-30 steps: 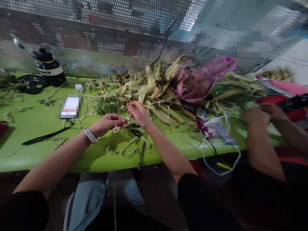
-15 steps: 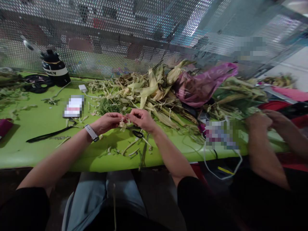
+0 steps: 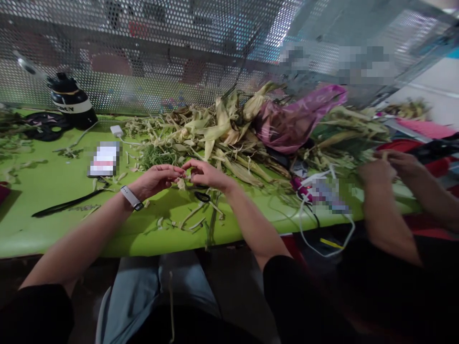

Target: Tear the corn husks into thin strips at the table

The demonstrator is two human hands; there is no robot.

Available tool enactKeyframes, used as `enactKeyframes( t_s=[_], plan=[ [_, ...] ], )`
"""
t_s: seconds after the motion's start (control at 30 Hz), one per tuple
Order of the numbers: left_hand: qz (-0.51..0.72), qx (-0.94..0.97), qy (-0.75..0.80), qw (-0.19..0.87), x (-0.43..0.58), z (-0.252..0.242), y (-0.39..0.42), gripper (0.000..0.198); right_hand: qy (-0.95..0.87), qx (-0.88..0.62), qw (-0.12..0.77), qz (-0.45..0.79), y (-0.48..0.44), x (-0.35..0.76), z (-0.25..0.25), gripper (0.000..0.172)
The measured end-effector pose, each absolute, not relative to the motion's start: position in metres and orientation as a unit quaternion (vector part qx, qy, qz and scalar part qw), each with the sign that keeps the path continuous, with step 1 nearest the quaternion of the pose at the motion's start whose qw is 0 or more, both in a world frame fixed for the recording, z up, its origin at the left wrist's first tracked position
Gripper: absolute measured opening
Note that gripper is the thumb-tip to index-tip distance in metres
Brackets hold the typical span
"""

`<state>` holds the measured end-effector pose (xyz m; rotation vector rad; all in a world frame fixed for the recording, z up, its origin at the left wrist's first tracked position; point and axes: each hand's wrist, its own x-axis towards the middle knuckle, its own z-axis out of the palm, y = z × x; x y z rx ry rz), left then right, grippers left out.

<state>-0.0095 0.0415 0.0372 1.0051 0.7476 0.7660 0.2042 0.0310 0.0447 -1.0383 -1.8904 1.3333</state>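
Note:
My left hand (image 3: 160,177), with a white watch band (image 3: 131,197) on its wrist, pinches a small pale piece of corn husk (image 3: 181,184). Fingers curled, my right hand (image 3: 208,175) meets it at the same piece; the fingertips partly hide the grip. Below them on the green tabletop (image 3: 136,234) lie black-handled scissors (image 3: 202,197), partly covered, and loose husk strips (image 3: 196,223). Just behind my hands sits a tuft of thin green shreds (image 3: 156,157), in front of a large heap of dry corn husks (image 3: 215,131).
A phone (image 3: 104,160), a black strap (image 3: 64,204) and a black jar (image 3: 73,102) stand or lie on the left. A pink plastic bag (image 3: 287,124) rests against the husks. White cable (image 3: 303,234) loops over the front edge. At right, a co-worker's hands (image 3: 385,169) work close by.
The view has shifted slightly, so things sit a little further left. My right fingers have lifted and spread a bit around the husk piece; my left hand stays at it.

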Motion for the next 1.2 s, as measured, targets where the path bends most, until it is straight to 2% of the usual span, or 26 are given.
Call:
enactKeyframes(
  t_s=[0.1,0.27,0.43,0.63,0.87,1.03,1.2],
  plan=[
    [0.343,0.465,0.343,0.741,-0.01,0.037,0.042,0.019,-0.711,-0.379,0.308,0.506,0.031,0.2,0.04,0.036],
    [0.344,0.473,0.345,0.734,-0.01,0.037,0.041,0.025,-0.706,-0.369,0.311,0.517,0.03,0.196,0.038,0.029],
    [0.344,0.473,0.346,0.734,-0.01,0.039,0.04,0.025,-0.685,-0.357,0.306,0.556,0.031,0.195,0.035,0.029],
    [0.344,0.471,0.357,0.729,-0.01,0.04,0.041,0.025,-0.671,-0.323,0.318,0.587,0.038,0.197,0.027,0.019],
    [0.326,0.499,0.377,0.709,-0.015,0.045,0.042,0.034,-0.706,-0.292,0.322,0.559,0.04,0.202,0.034,0.02],
    [0.304,0.603,0.401,0.619,-0.02,0.053,0.044,0.031,-0.738,-0.327,0.303,0.507,0.04,0.201,0.036,0.02],
    [0.302,0.71,0.432,0.467,-0.02,0.06,0.037,0.026,-0.747,-0.349,0.298,0.48,0.038,0.199,0.035,0.018]
  ],
)
